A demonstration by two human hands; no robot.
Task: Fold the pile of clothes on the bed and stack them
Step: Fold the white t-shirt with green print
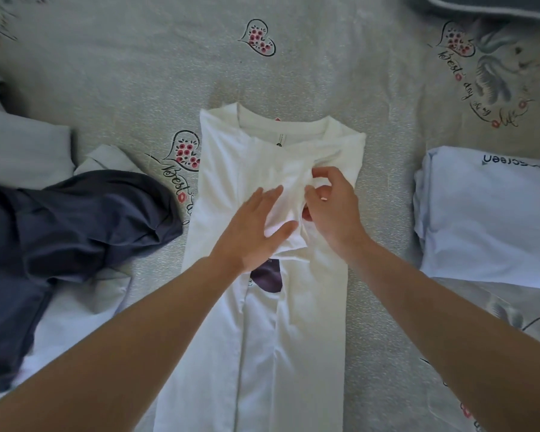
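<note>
White cotton: one T-shirt [231, 322] is lying lengthwise at the centre of the bed [122, 82], collar at the far end, both long sides folded inward, a dark print showing through the gap near its middle. Two hands are working on it. Left hand [256, 232] is lying flat, fingers straight, pressing on the folded cloth. Right hand [331, 210] is curling its fingers and thumb, pinching a fold of the sleeve just beside the left fingertips.

Unfolded pile, left side: one dark navy garment [75, 226] is lying crumpled over pale blue clothes [75, 313]; how many pale pieces cannot be told. One more pale blue fold [22, 148] is sitting farther back at the left edge.

Folded stack, right side: one pale blue shirt [487, 219] with dark lettering is resting well apart from the T-shirt.

Bedcover is carrying heart and script prints. One dark cushion edge [493, 6] is showing at the far right corner.
</note>
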